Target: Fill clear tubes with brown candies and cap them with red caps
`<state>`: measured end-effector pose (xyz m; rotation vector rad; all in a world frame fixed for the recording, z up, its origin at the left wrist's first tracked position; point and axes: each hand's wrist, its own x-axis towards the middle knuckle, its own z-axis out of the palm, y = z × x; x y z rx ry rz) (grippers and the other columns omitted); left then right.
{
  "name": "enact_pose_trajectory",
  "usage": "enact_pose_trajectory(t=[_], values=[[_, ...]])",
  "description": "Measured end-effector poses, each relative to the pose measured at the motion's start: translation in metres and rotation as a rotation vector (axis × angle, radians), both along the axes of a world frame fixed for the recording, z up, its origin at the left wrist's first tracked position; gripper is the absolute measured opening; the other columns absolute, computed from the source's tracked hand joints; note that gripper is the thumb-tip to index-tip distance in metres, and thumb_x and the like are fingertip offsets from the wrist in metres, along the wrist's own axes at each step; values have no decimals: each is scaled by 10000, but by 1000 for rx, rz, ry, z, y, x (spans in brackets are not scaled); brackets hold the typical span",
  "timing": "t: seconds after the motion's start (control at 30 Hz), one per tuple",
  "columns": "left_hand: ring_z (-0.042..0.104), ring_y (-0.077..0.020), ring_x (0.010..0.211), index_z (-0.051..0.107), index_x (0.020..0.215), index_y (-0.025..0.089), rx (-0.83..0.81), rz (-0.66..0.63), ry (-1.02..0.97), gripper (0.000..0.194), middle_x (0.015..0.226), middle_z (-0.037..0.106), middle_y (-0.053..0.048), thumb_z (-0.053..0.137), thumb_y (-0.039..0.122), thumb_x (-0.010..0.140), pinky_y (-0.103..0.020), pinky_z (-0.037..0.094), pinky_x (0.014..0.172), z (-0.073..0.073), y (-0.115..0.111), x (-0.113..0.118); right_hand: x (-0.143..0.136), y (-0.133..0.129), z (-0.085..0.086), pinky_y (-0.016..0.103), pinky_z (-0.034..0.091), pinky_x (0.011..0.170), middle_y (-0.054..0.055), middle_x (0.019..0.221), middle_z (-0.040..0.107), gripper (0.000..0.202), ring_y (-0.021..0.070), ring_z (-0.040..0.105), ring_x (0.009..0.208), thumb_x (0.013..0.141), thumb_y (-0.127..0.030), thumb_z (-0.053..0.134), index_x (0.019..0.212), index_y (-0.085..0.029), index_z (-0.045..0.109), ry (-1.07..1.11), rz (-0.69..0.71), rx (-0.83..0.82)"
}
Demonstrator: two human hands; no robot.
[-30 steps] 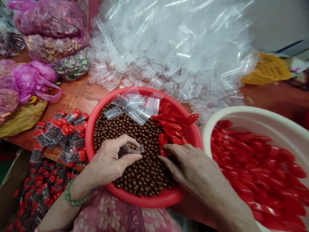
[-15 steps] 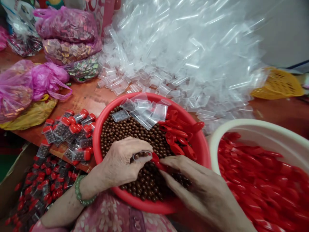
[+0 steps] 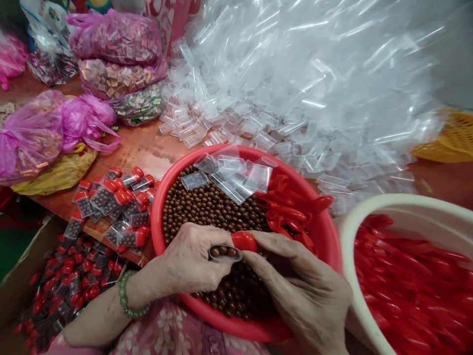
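Over a red basin [image 3: 158,217] of small brown balls [image 3: 214,209], my left hand [image 3: 186,261] is closed around a clear plastic tube [image 3: 224,254]. Brown balls show inside the tube's open end, which faces up and right. My right hand [image 3: 308,291] pinches a glossy red plastic cap [image 3: 244,241] between thumb and fingers, right beside the tube's mouth; whether the two touch I cannot tell. Several empty clear tubes [image 3: 234,170] lie on the balls at the basin's far side. Red plastic caps [image 3: 286,213] are heaped at its right.
A cream tub [image 3: 349,241] of red pieces stands at the right. Capped, filled tubes [image 3: 118,197] lie left of the basin, more in a box [image 3: 74,276] below. Behind rises a big heap of clear tubes [image 3: 288,84]. Pink bags [image 3: 114,39] and a yellow basket [image 3: 449,138] flank it.
My right hand has brought the red cap up to the mouth of the filled tube, and more of the cap shows now. The view has shifted slightly, moving things rightward.
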<state>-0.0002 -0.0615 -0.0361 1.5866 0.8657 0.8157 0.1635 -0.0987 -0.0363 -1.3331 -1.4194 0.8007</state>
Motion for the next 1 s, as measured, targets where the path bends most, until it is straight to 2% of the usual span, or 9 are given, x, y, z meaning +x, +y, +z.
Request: enact_pose_trajectory(t=[0.1, 0.23, 0.3, 0.4, 0.53, 0.67, 0.87, 1.0], values=[[473, -74, 577, 688, 743, 107, -140, -28, -23, 121, 623, 543, 26, 591, 130, 812, -186, 377, 552, 1, 0, -1, 4, 1, -1, 330, 622, 734, 5, 847, 750, 160, 176, 710, 754, 798, -152, 758, 910, -262, 727, 35, -30, -23], [578, -106, 693, 682, 864, 116, -346, -15, -94, 92, 757, 647, -9, 676, 186, 805, -207, 461, 674, 4, 2, -1, 14, 5, 0, 329, 607, 765, 20, 879, 730, 131, 177, 697, 811, 800, -196, 768, 894, -271, 716, 124, -91, -54], [583, -111, 705, 669, 880, 124, -396, -25, -108, 103, 763, 646, -7, 690, 184, 799, -215, 469, 687, 4, 2, -1, 14, 8, 4, 344, 611, 743, 34, 890, 722, 126, 190, 697, 820, 817, -209, 753, 915, -274, 708, 146, -71, -28], [533, -100, 672, 642, 840, 134, -400, -75, -113, 65, 720, 590, 22, 684, 166, 802, -210, 451, 666, 3, 2, -2, 7, 12, 11, 369, 611, 708, 35, 859, 709, 196, 199, 688, 793, 828, -163, 728, 979, -284, 697, 78, 48, 64], [441, -81, 638, 598, 783, 136, -400, -118, -166, 55, 684, 488, 51, 643, 154, 809, -190, 401, 625, 5, 2, -2, 0, 17, 15, 339, 587, 640, 28, 864, 697, 340, 192, 676, 779, 809, -44, 693, 1050, -284, 680, -33, 231, 181], [408, -76, 626, 621, 837, 135, -463, -138, -171, 53, 702, 480, 50, 633, 172, 801, -192, 383, 617, 6, 2, -3, 4, 18, 12, 303, 581, 649, 26, 922, 704, 386, 177, 682, 805, 806, -10, 676, 1080, -282, 673, -78, 269, 169], [502, -134, 751, 612, 864, 149, -432, -175, -112, 117, 775, 540, 15, 621, 260, 825, -258, 450, 742, 1, 2, -6, 12, 16, 12, 279, 571, 659, 25, 917, 701, 331, 175, 676, 798, 825, -36, 672, 1042, -285, 672, -172, 327, 108], [501, -131, 754, 565, 837, 161, -450, -249, -149, 61, 788, 537, 16, 600, 212, 832, -271, 454, 764, -3, 2, -6, 14, 17, 17, 257, 563, 642, 33, 927, 691, 280, 167, 677, 786, 877, -82, 637, 1074, -281, 642, -282, 399, 105]])
